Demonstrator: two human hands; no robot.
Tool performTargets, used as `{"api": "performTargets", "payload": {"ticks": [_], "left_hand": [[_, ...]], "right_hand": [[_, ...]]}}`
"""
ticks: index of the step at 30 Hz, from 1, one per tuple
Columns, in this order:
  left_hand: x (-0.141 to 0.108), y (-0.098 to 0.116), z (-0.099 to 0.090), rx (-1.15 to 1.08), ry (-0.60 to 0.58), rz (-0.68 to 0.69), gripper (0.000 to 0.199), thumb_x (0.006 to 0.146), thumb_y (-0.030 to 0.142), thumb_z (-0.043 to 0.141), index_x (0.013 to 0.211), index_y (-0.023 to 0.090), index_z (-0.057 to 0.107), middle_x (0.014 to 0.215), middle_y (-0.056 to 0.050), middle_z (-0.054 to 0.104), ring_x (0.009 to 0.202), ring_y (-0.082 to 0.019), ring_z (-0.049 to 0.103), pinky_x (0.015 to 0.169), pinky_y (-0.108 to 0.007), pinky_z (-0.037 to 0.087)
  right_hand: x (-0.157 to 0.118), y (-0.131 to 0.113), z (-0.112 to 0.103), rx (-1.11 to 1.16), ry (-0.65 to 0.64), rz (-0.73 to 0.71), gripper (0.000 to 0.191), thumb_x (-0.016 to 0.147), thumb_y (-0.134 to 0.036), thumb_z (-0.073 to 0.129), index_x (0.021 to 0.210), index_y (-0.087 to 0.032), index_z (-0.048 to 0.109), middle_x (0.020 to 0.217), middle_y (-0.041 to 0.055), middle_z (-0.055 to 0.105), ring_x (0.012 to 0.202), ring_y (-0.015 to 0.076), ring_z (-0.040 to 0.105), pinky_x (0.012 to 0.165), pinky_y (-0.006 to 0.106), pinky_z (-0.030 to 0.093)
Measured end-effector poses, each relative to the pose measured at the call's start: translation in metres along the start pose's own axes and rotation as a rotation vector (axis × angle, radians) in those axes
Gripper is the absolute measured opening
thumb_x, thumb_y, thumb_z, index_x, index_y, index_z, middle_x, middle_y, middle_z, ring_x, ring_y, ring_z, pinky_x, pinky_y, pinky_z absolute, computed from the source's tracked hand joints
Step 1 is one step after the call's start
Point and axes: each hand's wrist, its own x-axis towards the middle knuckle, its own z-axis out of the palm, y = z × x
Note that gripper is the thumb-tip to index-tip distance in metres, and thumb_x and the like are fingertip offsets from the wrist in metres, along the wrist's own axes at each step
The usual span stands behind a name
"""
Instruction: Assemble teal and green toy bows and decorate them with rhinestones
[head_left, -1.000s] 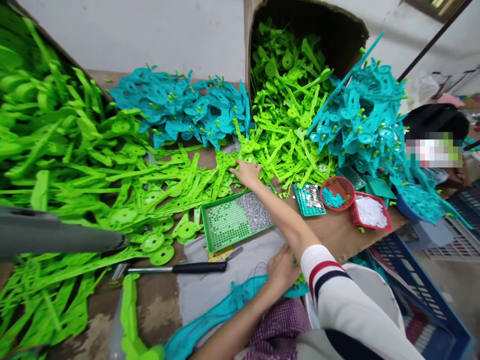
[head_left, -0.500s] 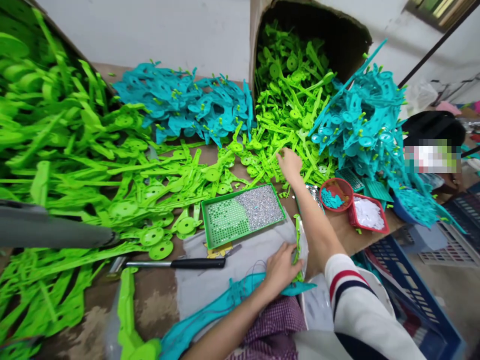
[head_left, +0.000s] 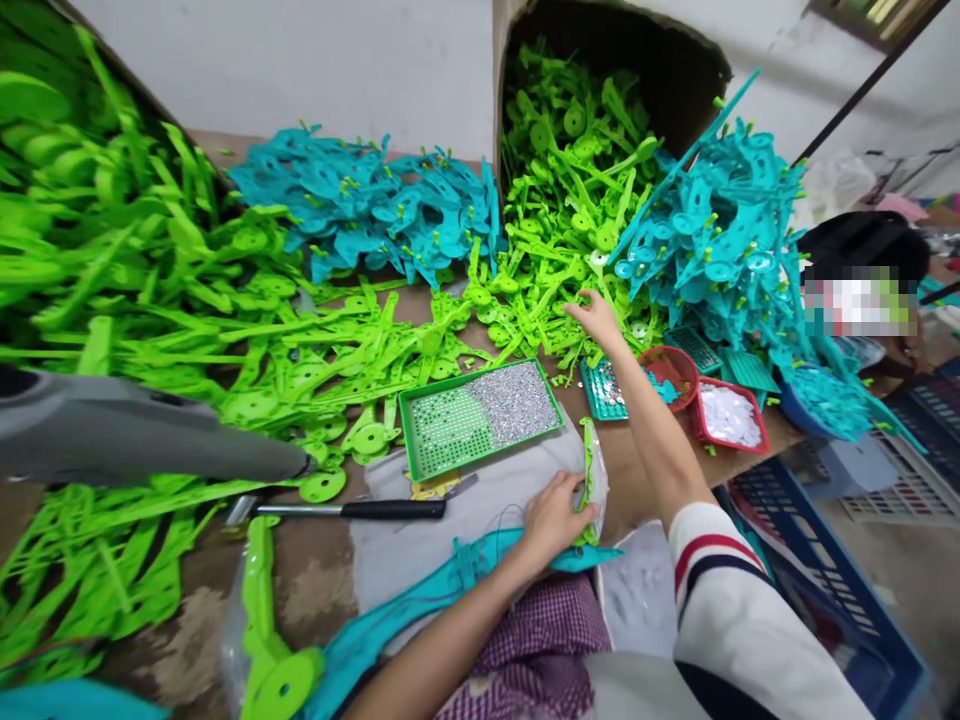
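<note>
My left hand [head_left: 553, 520], low in the middle, is closed on a narrow lime-green plastic part [head_left: 587, 455] that points up from its fingers. Beneath that wrist lies a long turquoise plastic piece [head_left: 420, 595] with thin wires across it. My right hand [head_left: 598, 318] is stretched out at the front of a heap of lime-green plastic parts [head_left: 559, 235]. Its fingertips point left and look slightly apart, with no part clearly between them. A green perforated tray [head_left: 450, 468] with small metal pieces in one end sits between my hands, on a grey cloth [head_left: 390, 560].
A hammer [head_left: 394, 510] lies left of my left hand. A grey tool-like shaft [head_left: 172, 430] juts in from the left. Red baskets [head_left: 699, 425] with small pieces stand beyond my right forearm. Turquoise parts [head_left: 720, 220] are piled behind. Another person [head_left: 862, 260] is at far right.
My right hand has shifted slightly right along the green heap, its fingers now straighter. My left hand keeps the green part. The grey shaft reaches further into view from the left.
</note>
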Motion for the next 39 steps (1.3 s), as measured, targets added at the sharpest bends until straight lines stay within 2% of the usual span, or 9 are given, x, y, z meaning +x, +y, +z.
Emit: {"api": "performTargets", "payload": {"ticks": [3, 6, 9, 13, 18, 21, 25, 32, 39], "left_hand": [[0.000, 0.000, 0.001, 0.000, 0.010, 0.001, 0.051, 0.086, 0.042, 0.062, 0.135, 0.027, 0.057, 0.121, -0.004, 0.064, 0.108, -0.023, 0.064, 0.090, -0.032, 0.048], [0.001, -0.001, 0.003, -0.016, 0.030, 0.006, 0.057, 0.085, 0.039, 0.063, 0.139, 0.027, 0.053, 0.120, -0.003, 0.065, 0.107, -0.023, 0.065, 0.089, -0.032, 0.049], [0.003, -0.003, 0.003, -0.052, 0.023, 0.020, 0.060, 0.086, 0.037, 0.062, 0.143, 0.028, 0.049, 0.120, -0.003, 0.065, 0.105, -0.022, 0.065, 0.088, -0.031, 0.050], [0.002, 0.000, -0.004, -0.096, -0.021, 0.068, 0.053, 0.092, 0.034, 0.055, 0.145, 0.025, 0.048, 0.123, -0.006, 0.063, 0.109, -0.023, 0.063, 0.095, -0.034, 0.049], [-0.021, 0.025, -0.017, -0.288, 0.057, 0.145, 0.045, 0.102, 0.039, 0.040, 0.142, 0.021, 0.050, 0.123, -0.009, 0.062, 0.111, -0.021, 0.060, 0.101, -0.036, 0.047], [-0.037, 0.038, -0.013, -0.396, -0.029, 0.195, 0.043, 0.098, 0.038, 0.051, 0.137, 0.022, 0.056, 0.125, -0.009, 0.061, 0.111, -0.021, 0.060, 0.100, -0.034, 0.049], [-0.047, 0.033, -0.001, -0.455, -0.013, 0.168, 0.040, 0.091, 0.028, 0.061, 0.131, 0.022, 0.063, 0.124, -0.009, 0.063, 0.111, -0.021, 0.061, 0.097, -0.034, 0.050], [-0.053, 0.019, 0.003, -0.531, 0.101, 0.126, 0.034, 0.093, 0.028, 0.060, 0.125, 0.022, 0.068, 0.119, -0.008, 0.066, 0.109, -0.020, 0.063, 0.089, -0.031, 0.053], [-0.051, 0.008, 0.017, -0.599, 0.164, 0.059, 0.033, 0.092, 0.030, 0.060, 0.123, 0.020, 0.069, 0.119, -0.009, 0.067, 0.108, -0.021, 0.064, 0.089, -0.032, 0.055]], "right_hand": [[-0.075, 0.014, -0.017, 0.231, -0.009, -0.005, 0.051, 0.096, -0.032, 0.035, 0.141, -0.014, 0.050, 0.110, 0.0125, 0.074, 0.071, 0.0089, 0.068, 0.067, 0.024, 0.049], [-0.180, 0.043, -0.020, 0.375, 0.025, 0.054, 0.045, 0.094, -0.029, 0.032, 0.133, -0.022, 0.053, 0.108, 0.0105, 0.076, 0.075, 0.0155, 0.072, 0.064, 0.029, 0.055], [-0.277, 0.072, -0.010, 0.571, 0.230, 0.213, 0.029, 0.087, -0.030, 0.051, 0.115, -0.025, 0.060, 0.105, 0.0082, 0.075, 0.082, 0.0203, 0.075, 0.066, 0.033, 0.060], [-0.346, 0.082, 0.005, 0.687, 0.274, 0.375, 0.038, 0.084, -0.033, 0.065, 0.121, -0.028, 0.055, 0.096, 0.0057, 0.076, 0.078, 0.0209, 0.075, 0.063, 0.033, 0.061], [-0.358, 0.064, 0.007, 0.697, 0.297, 0.418, 0.048, 0.085, -0.034, 0.068, 0.129, -0.029, 0.050, 0.101, 0.0068, 0.076, 0.088, 0.0226, 0.076, 0.072, 0.037, 0.064], [-0.362, 0.059, 0.001, 0.620, 0.279, 0.389, 0.045, 0.089, -0.037, 0.062, 0.132, -0.029, 0.052, 0.110, 0.0086, 0.074, 0.097, 0.0231, 0.074, 0.081, 0.041, 0.063], [-0.360, 0.073, -0.016, 0.332, 0.134, 0.274, 0.032, 0.096, -0.040, 0.051, 0.125, -0.034, 0.064, 0.125, 0.0083, 0.069, 0.117, 0.0241, 0.066, 0.101, 0.047, 0.054], [-0.294, 0.093, -0.028, 0.079, 0.089, -0.039, 0.049, 0.097, -0.039, 0.050, 0.145, -0.032, 0.050, 0.151, 0.0065, 0.051, 0.142, 0.0219, 0.046, 0.118, 0.046, 0.038], [-0.264, 0.104, -0.006, -0.135, -0.113, -0.144, 0.040, 0.098, -0.038, 0.047, 0.134, -0.031, 0.062, 0.142, 0.0045, 0.061, 0.140, 0.0232, 0.049, 0.119, 0.051, 0.029]]}}
